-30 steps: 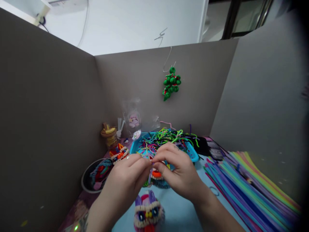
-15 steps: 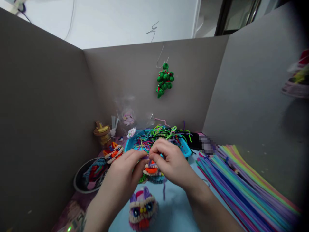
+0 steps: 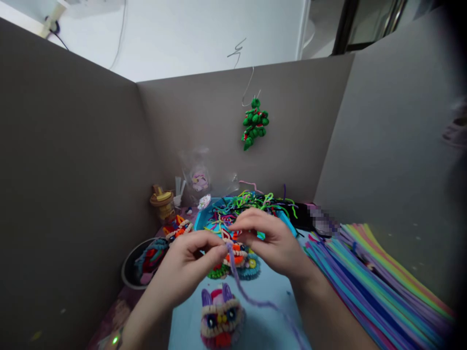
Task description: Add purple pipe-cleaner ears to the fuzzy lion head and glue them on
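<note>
Nearest the camera, at six o'clock, a finished mask (image 3: 221,318) with purple ears stands on the blue mat (image 3: 270,311). A purple stem (image 3: 251,299) trails across the mat from about five o'clock up to the left hand (image 3: 189,265), whose thumb and forefinger are pinched shut on the stem's upper end. That end sits right at the fingertips, touching the top of the orange-and-white piece (image 3: 235,257) just behind them. The right hand (image 3: 277,240), at one o'clock from the left, is curled with its fingertips closed on the far side of that piece; exactly what they pinch cannot be told. The piece lies between the two hands, low over the mat.

At three o'clock lies a spread of stems (image 3: 368,277). At nine o'clock a bowl (image 3: 127,272) holds more made pieces. Further off, at twelve, a tray (image 3: 200,221) is heaped with scraps (image 3: 251,204). A jar (image 3: 162,204) stands at eleven. A green ornament (image 3: 254,124) hangs on the back panel.
</note>
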### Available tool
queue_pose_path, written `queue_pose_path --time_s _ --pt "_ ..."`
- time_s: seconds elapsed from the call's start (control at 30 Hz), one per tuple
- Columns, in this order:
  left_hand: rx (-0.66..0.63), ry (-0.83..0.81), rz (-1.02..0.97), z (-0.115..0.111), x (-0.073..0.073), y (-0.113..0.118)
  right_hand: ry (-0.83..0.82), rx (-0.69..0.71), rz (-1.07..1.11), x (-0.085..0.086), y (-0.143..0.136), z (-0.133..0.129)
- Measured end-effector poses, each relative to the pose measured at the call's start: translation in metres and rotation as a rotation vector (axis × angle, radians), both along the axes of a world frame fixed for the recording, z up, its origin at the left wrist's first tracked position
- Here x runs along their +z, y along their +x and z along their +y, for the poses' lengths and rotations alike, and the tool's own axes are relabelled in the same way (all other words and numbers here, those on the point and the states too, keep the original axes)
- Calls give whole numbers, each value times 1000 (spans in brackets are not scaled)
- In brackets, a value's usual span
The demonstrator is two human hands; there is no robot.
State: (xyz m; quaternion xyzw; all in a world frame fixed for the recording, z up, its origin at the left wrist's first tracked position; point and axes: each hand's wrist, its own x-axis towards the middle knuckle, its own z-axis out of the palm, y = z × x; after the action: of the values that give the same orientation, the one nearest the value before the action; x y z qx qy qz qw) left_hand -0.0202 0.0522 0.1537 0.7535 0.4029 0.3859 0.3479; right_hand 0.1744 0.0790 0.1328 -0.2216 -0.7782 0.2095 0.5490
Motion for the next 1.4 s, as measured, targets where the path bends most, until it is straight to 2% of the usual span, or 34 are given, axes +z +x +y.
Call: queue_pose_path --time_s 0.1,0.23,0.4,0.57,0.7,0.87,1.1,1.4 --pt "-69 -172 -151 3 -4 -1 133 96 -11 -1 1 -2" --pt "-104 -261 -266 7 -10 2 227 101 -13 -3 -4 -4" --pt "-149 -334 -304 14 -18 5 237 72 20 -8 -6 2" --pt "-243 -461 -368 26 -31 2 252 16 18 -12 -5 8" --pt "-237 -532 -411 33 -36 3 273 -2 -11 -12 -5 10" --pt "-168 -440 -401 29 -31 6 272 -56 -33 -9 -4 11" --pt "-27 -181 -209 20 -22 8 246 -53 -16 -8 -2 11" --pt "118 286 20 15 -20 11 -45 -44 69 -13 -9 11"
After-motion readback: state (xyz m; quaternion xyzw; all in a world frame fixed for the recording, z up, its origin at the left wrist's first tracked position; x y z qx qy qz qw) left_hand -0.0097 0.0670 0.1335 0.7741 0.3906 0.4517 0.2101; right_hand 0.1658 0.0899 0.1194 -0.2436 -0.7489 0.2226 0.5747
